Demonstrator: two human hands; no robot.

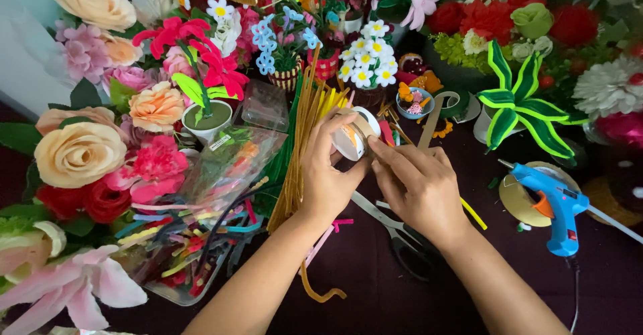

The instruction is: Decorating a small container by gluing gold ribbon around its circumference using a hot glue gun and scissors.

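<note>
Both forearms reach up from the bottom edge over the dark maroon table [375, 288], and just past my right wrist lie the scissors [402, 238], blades apart, flat on the cloth. A loose tan pipe cleaner [315, 288] curls near my left forearm.

My left hand [328, 174] is curled closed around a small white roll of tape [355, 132], thumb over its rim and fingers behind it, holding it just above the table in the middle of the scene. My right hand [418, 184] is half folded, its fingertips [376, 149] pressed against the roll's edge; I cannot tell whether they have a loose end pinched. No strip shows pulled free, so judging by that, the work with the tape looks barely started: nothing is cut, and the scissors lie untouched.

Beside my left hand stands a fanned bundle of fuzzy pipe cleaners [301, 147], mustard, yellow and green, thin and bristly. Further left, a clear plastic tray [194, 241] holds a tangle of short coloured pieces, with crinkled clear wrap over it. Well off to my right a blue glue gun [556, 208] rests with its nozzle over a flat brown tape roll [522, 197], cord trailing down.

Around the back and left are finished pieces: soft cream and peach fabric roses [80, 151], a red chenille flower in a white pot [207, 117], small white daisies [367, 57], and a striped green star-shaped leaf plant [519, 104].
</note>
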